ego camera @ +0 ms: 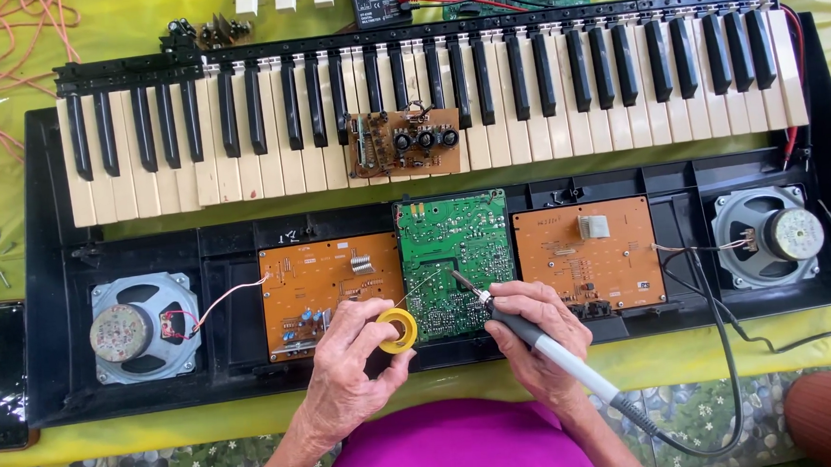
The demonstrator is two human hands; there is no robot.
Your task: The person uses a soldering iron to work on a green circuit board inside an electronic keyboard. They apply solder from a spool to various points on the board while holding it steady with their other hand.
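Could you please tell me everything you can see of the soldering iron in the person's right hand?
The soldering iron has a dark grip, a pale grey handle and a thin metal tip. The right hand holds it like a pen, slanted up-left, tip over the green circuit board. A dark cord leaves its rear end and loops right.

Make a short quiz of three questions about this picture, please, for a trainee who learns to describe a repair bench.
1. True or false: the right hand holds a soldering iron whose tip meets the green circuit board.
2. What does the left hand hold? A) yellow solder spool B) screwdriver C) black tape
3. How many round speakers sit in the black case?

Key
1. True
2. A, the yellow solder spool
3. Two: left speaker, right speaker
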